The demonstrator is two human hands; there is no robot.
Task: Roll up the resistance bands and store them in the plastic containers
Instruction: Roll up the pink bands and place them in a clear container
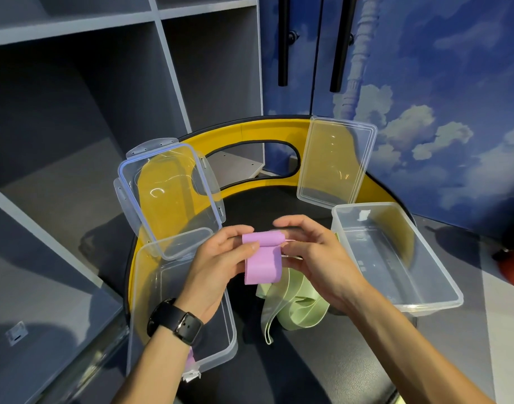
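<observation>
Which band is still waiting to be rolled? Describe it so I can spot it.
On the black round seat with the yellow backrest, between two clear plastic containers, lies a pale green flat resistance band. Unlike the pink resistance band held in both hands, it lies loose and unrolled.

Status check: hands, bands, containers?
Both hands pinching purple band, half rolled. Green band loose below. Both containers open, nothing blocking.

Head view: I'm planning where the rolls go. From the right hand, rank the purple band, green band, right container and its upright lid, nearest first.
1. purple band, held in the right hand
2. green band, just below it
3. right container, to the right
4. upright lid, behind
</observation>
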